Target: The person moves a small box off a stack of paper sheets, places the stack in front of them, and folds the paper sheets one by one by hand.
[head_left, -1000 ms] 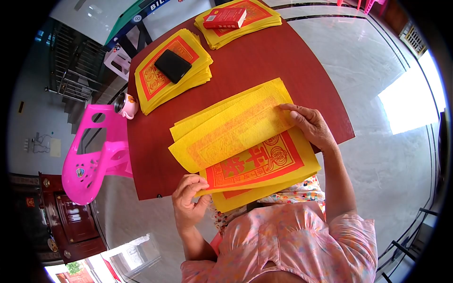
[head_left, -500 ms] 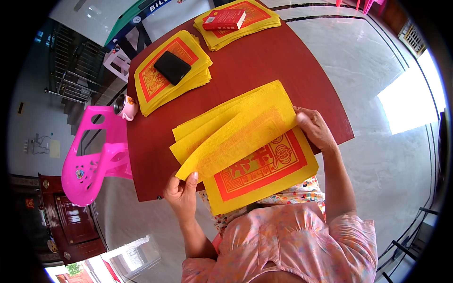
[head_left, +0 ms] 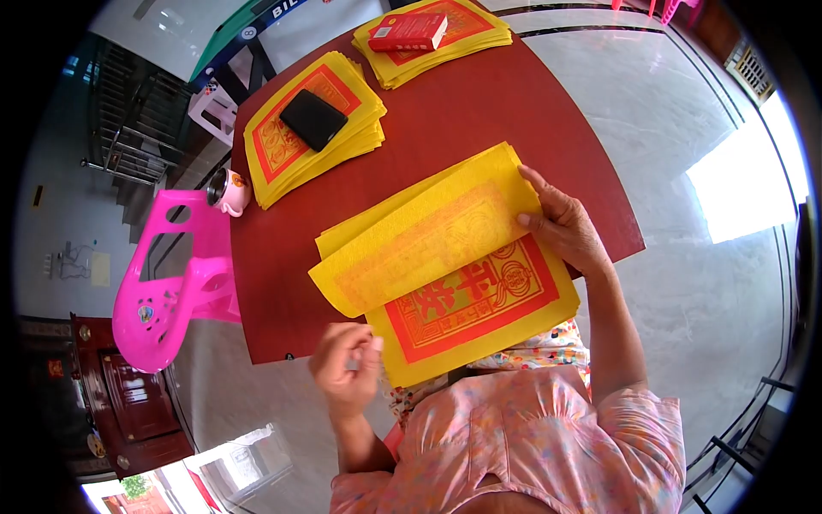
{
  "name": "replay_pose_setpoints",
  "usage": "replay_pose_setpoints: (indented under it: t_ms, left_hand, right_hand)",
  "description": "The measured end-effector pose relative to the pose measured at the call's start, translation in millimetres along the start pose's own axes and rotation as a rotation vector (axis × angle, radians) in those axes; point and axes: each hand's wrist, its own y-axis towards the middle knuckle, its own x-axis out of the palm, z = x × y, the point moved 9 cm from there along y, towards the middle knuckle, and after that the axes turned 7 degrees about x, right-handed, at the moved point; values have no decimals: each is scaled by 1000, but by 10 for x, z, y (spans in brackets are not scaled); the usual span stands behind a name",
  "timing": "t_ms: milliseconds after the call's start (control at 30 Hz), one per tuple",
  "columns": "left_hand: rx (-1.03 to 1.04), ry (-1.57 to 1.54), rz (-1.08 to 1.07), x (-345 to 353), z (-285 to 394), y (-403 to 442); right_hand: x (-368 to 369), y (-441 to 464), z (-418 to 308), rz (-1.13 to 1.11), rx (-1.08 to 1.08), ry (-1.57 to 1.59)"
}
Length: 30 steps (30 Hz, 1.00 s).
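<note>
Yellow sheets with red printing (head_left: 471, 300) lie in a stack at the table's near edge, partly over the person's lap. Folded-back yellow sheets (head_left: 419, 244) cover its far part, plain backs up. My right hand (head_left: 565, 224) holds their right end, its thumb on top and its index finger along the edge. My left hand (head_left: 347, 368) is beside the stack's left corner, slightly blurred, fingers curled and thumb tip close to the index finger. No sheet shows in it.
On the red table (head_left: 445, 111), a black phone (head_left: 313, 120) rests on one yellow stack (head_left: 270, 176) and a red box (head_left: 408, 32) on another (head_left: 479, 38). A pink cup (head_left: 229, 192) stands at the left edge, by a pink chair (head_left: 158, 317).
The sheet my left hand lifted has gone over onto the folded-back sheets. My left hand has let go of it and moved down and right. My right hand's fingers have shifted along the sheets' end.
</note>
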Motion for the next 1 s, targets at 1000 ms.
replay_pose_setpoints:
  t_ms: [1000]
  left_hand:
    - [353, 242, -790, 979, 350, -293]
  right_hand:
    - [51, -29, -42, -77, 73, -81]
